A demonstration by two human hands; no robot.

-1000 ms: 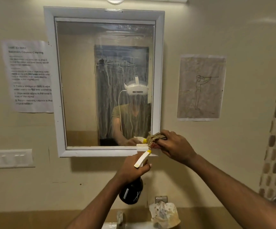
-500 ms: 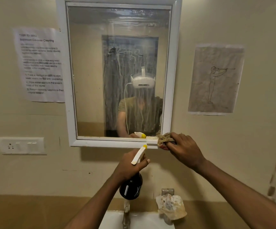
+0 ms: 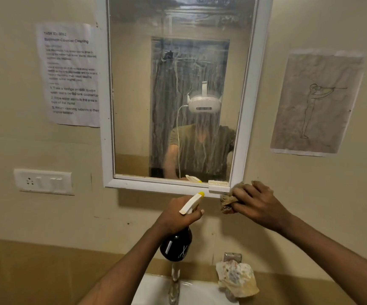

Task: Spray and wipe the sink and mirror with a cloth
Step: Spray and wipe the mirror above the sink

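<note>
You have two hands in view: the left hand [image 3: 178, 213] and the right hand [image 3: 257, 204]. You hold one spray bottle [image 3: 178, 243] and one cloth [image 3: 228, 200]. There is one mirror [image 3: 178, 95], one sink [image 3: 156, 291], one tap [image 3: 174, 285] and one switch plate [image 3: 44, 181]. Two paper sheets hang on the wall: one printed notice [image 3: 71, 73], one drawing [image 3: 316, 102]. One crumpled wrapping [image 3: 236, 279], perhaps plastic, sits by the sink.

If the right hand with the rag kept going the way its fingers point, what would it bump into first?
Probably the mirror frame: the right hand presses its cloth toward the lower right corner, beside the small white holder. Depth is unclear.
</note>
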